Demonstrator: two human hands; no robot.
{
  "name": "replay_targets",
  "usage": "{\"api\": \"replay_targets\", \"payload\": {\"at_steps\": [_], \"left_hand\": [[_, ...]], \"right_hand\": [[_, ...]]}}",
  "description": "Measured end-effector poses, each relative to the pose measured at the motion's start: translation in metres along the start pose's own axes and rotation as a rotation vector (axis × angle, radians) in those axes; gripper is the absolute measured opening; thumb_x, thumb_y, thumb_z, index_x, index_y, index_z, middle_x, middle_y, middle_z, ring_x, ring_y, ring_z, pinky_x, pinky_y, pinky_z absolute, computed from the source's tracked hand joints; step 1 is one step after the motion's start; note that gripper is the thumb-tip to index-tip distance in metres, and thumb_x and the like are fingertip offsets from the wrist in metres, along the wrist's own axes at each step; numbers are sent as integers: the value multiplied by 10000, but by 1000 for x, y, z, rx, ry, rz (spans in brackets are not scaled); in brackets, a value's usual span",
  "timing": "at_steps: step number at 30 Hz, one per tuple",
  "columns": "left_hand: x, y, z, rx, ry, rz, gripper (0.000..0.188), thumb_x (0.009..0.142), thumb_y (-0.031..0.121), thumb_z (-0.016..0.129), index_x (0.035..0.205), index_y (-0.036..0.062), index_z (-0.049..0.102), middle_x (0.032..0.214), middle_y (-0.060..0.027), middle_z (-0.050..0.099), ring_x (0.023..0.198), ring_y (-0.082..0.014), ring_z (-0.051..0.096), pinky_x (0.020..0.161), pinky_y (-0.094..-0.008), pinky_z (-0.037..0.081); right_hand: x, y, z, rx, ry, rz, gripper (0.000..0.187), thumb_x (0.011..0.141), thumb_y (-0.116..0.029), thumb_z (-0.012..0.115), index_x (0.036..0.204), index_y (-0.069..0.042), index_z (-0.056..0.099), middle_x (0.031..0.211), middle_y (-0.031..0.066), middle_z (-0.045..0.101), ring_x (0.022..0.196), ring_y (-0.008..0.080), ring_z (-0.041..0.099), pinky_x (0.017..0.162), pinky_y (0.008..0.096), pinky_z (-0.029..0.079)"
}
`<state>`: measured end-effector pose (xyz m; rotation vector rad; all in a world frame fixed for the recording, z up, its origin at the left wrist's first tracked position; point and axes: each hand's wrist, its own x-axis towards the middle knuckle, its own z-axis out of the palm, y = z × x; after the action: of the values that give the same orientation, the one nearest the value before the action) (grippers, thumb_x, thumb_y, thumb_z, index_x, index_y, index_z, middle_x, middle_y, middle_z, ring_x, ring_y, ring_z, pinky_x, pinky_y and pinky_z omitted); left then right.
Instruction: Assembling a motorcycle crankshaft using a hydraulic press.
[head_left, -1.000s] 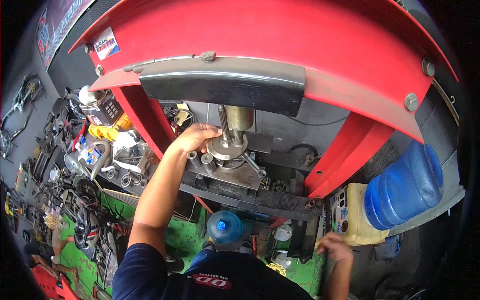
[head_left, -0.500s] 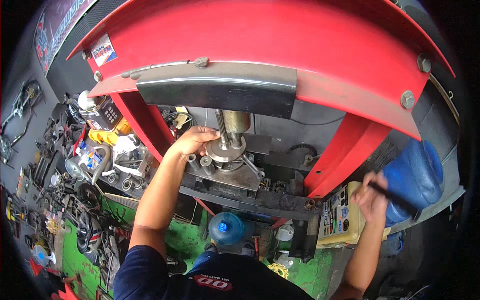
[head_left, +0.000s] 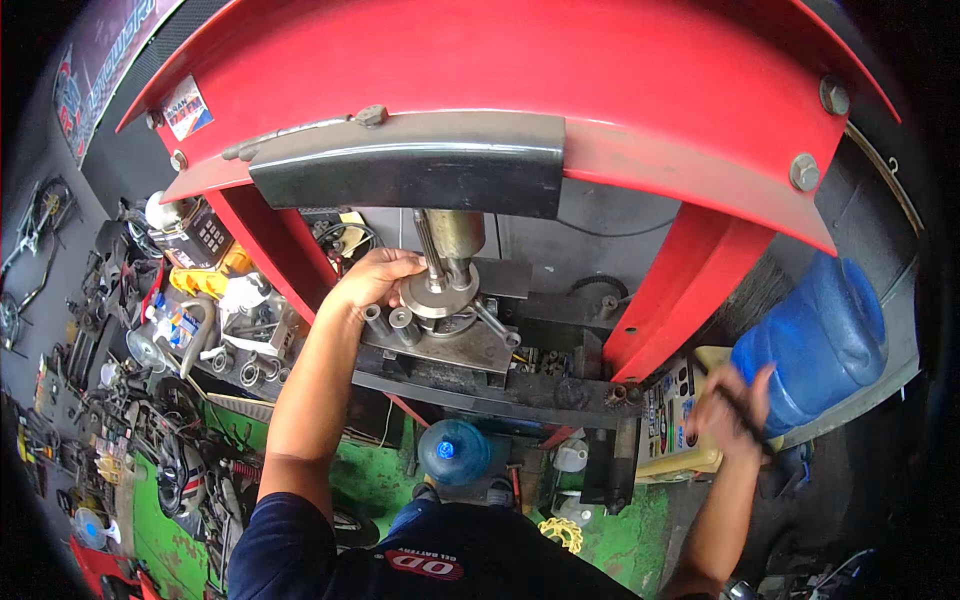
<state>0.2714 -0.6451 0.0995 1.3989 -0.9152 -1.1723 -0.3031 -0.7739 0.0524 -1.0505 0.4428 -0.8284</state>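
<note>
My left hand (head_left: 380,283) is closed round the left edge of a round steel crankshaft web (head_left: 440,295), its thumb near the upright splined shaft (head_left: 430,245). Beside that shaft, the press ram (head_left: 458,238) reaches down to the web. A connecting rod (head_left: 493,324) sticks out to the right beneath the web. Two short metal sleeves (head_left: 403,324) stand by my left wrist on a steel plate (head_left: 455,352). Off to the right, my right hand (head_left: 728,412), smeared by motion, grips a black bar (head_left: 745,418); much of the bar is hidden or blurred.
The red press frame (head_left: 655,290) surrounds the work, with a black crossbar (head_left: 410,165) above. A blue drum (head_left: 815,345) and a yellowish jug (head_left: 690,450) stand at the right. Parts crowd the left bench; a blue water bottle (head_left: 455,452) sits below.
My right hand has turned and the black bar has swung with it, its far end now lower and closer to my wrist. My left hand keeps its hold. The view has shifted slightly.
</note>
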Motion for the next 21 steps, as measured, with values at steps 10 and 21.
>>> {"api": "replay_targets", "payload": {"at_steps": [10, 21], "left_hand": [[0, -1, -1, -3, 1, 4, 254, 973, 237, 699, 1028, -10, 717, 691, -14, 676, 442, -62, 535, 407, -194, 410], [1, 0, -3, 9, -25, 13, 247, 969, 236, 696, 1008, -7, 719, 692, -17, 672, 448, -66, 534, 415, -200, 414]], "right_hand": [[-48, 63, -16, -278, -42, 271, 223, 899, -233, 686, 907, -12, 654, 745, 144, 694, 666, 254, 702, 679, 377, 575], [3, -1, -2, -71, -30, 55, 978, 946, -838, 142, 1023, 12, 619, 660, 195, 652, 567, 305, 670, 571, 398, 548]]}}
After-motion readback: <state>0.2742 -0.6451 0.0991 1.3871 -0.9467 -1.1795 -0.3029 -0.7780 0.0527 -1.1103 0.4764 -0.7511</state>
